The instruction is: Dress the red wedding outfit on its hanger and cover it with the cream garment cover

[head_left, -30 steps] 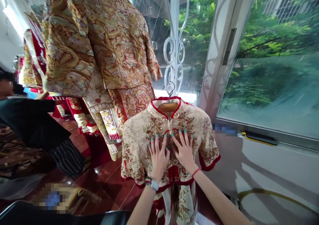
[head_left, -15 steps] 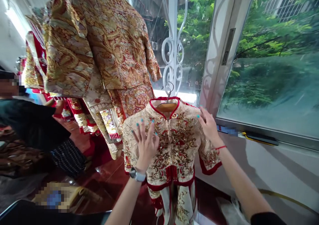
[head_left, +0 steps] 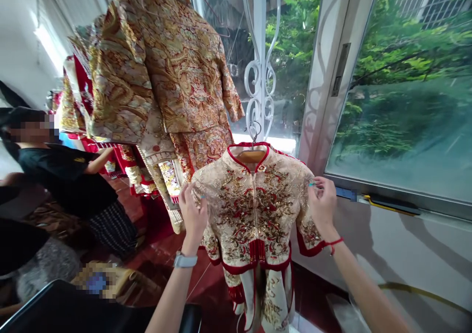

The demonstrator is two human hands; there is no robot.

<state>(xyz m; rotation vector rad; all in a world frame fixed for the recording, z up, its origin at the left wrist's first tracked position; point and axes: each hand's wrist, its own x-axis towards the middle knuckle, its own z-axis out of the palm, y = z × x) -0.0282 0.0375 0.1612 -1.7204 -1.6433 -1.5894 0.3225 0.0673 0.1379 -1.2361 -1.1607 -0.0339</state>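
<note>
A cream embroidered jacket with red trim and gold beadwork hangs on a wooden hanger, its front zipped. My left hand, with a watch at the wrist, grips the sleeve at the jacket's left side, just below the shoulder. On the opposite side my right hand, a red cord round its wrist, pinches the other sleeve at about the same height. Its fingers are curled and the thumb meets them. Below the jacket hangs a matching cream skirt-like garment, partly hidden by the hem.
Gold and red embroidered jackets hang close at the left. Behind stand a white scrolled metal post and a window. A person in black is at the left. A black seat is at the lower left.
My left hand has moved from the jacket's front out to its left sleeve and closed there. The right hand has slid down from the shoulder and closed on the sleeve. The view has shifted slightly left.
</note>
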